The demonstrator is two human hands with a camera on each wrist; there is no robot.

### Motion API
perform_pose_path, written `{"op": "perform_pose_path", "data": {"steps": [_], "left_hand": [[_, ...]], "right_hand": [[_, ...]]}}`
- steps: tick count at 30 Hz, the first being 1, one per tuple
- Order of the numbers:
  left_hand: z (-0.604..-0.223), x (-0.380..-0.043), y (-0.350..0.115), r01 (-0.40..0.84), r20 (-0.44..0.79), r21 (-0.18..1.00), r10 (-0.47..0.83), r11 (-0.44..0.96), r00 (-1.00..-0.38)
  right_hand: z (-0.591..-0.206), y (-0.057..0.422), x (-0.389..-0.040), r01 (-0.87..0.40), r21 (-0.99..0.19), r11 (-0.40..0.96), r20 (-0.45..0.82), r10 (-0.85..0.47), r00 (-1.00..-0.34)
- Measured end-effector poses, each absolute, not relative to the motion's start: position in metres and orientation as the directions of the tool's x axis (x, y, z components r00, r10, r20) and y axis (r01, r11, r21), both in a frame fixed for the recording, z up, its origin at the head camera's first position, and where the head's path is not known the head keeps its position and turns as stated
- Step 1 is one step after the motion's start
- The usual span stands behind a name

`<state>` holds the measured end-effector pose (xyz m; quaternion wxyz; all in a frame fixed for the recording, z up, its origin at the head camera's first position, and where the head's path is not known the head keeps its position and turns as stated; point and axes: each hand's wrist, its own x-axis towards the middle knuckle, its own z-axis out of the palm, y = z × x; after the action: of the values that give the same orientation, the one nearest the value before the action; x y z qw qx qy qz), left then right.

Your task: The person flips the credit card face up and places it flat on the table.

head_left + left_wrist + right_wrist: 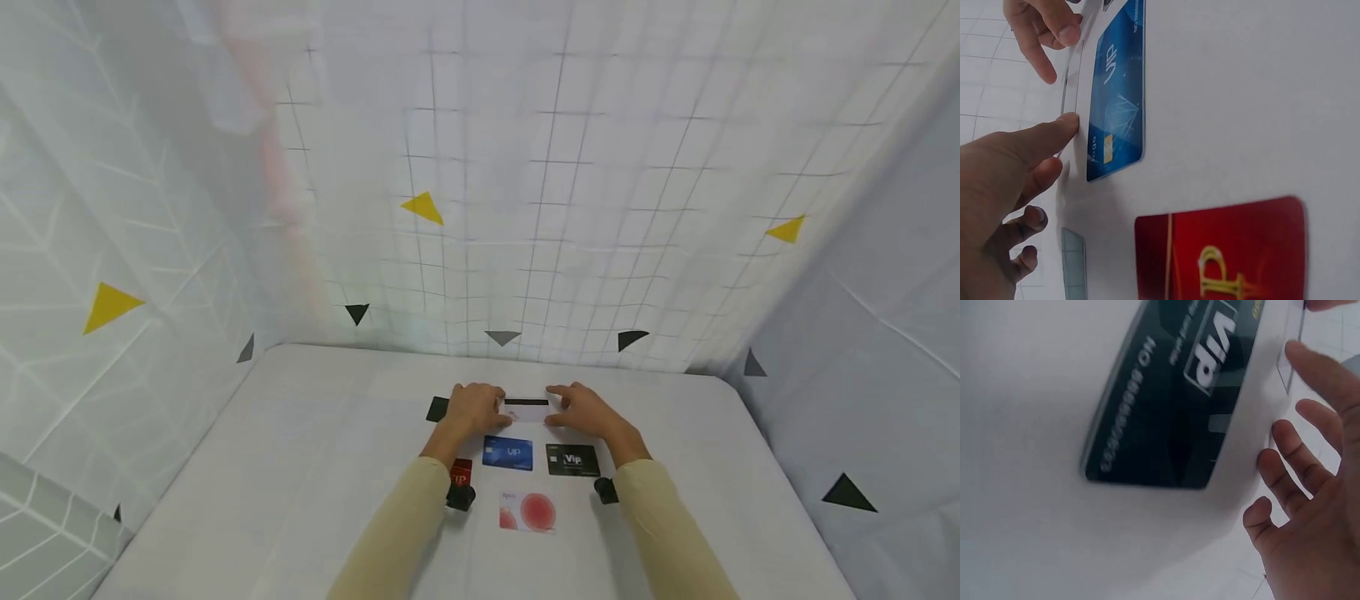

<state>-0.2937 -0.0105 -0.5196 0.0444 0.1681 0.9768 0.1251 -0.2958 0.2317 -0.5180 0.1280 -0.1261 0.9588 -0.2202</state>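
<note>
A white card with a black stripe [527, 412] lies flat at the back of the table, between my two hands. At its left end is my left hand [474, 407], the thumb [1067, 122] touching the card and the other fingers loosely bent. My right hand [588, 412] is by the right end, its thumb [1300, 359] at the card's corner and its index finger stretched out past the far edge. Nearer me lie a blue VIP card [507, 452] and a dark green Vip card [572, 460]. A dark card [437, 408] is partly hidden behind my left hand.
A red card [1229, 256] lies under my left forearm, partly covered in the head view. Closer to me is a white card with red circles [527, 512]. The white table [300, 467] ends at a gridded white curtain [487, 275].
</note>
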Motion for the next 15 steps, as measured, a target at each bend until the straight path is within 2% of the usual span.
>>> {"op": "perform_pose_path", "data": {"steps": [15], "left_hand": [[-0.5201, -0.2942, -0.0082, 0.358, -0.025, 0.232, 0.373, 0.904, -0.927]], "right_hand": [[-0.5206, 0.2288, -0.2913, -0.134, -0.487, 0.863, -0.201, -0.260, -0.944]]}}
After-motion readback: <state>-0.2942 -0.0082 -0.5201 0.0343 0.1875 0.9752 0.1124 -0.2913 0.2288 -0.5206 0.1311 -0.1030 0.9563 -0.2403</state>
